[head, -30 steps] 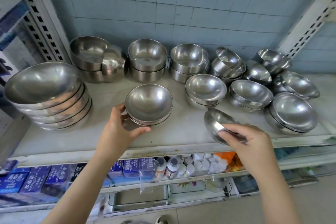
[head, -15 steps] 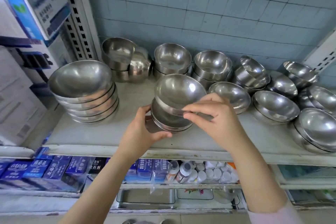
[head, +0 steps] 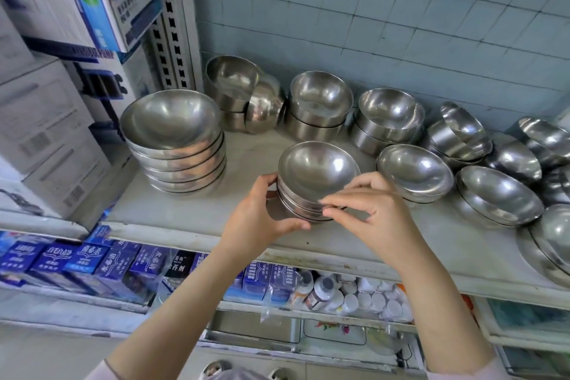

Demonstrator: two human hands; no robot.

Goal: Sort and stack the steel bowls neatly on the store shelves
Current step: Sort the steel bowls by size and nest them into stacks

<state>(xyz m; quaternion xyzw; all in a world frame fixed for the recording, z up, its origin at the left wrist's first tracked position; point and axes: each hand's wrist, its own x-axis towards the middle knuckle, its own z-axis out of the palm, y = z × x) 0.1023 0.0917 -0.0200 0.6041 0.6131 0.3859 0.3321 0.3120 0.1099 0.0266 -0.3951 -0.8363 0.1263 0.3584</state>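
Head view, the single camera: worn on the person's head, wide-angle, facing forward and down onto a shelf of bowls. The shelf is near. Both forearms enter from the bottom edge, and the left hand and right hand meet at frame centre. Tiled wall fills the upper right, boxes the upper left, lower shelves the bottom.
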